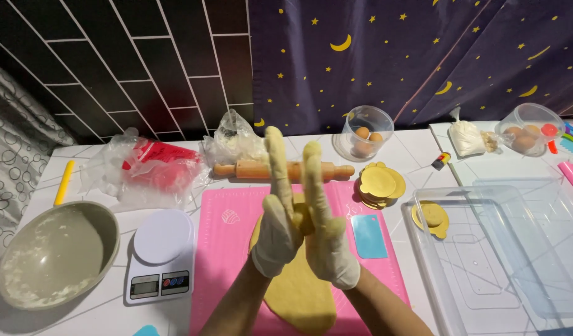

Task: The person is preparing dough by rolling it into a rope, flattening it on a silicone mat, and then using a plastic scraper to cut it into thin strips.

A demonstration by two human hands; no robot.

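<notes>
Gloved left hand (279,233) and right hand (327,239), palms flat together, fingers straight, press a small yellow dough piece (302,219) above the pink silicone mat (227,249). Best rolled with even, light pressure over the mat.

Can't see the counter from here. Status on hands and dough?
Left hand and right hand, gloved, pressed around small yellow dough piece. Long yellow dough slab on pink mat. Nothing in the way.

Even, fairly bright light falls from overhead on the white marble-patterned table (417,155), with soft, short shadows under the round grey mixing bowl (56,252). The clear plastic lidded box (504,249) shows pale glare. The gloved hands (305,218) are slightly motion-blurred. Wide-angle distortion bends the dark tiled wall (112,62) and the table's edges.
</notes>
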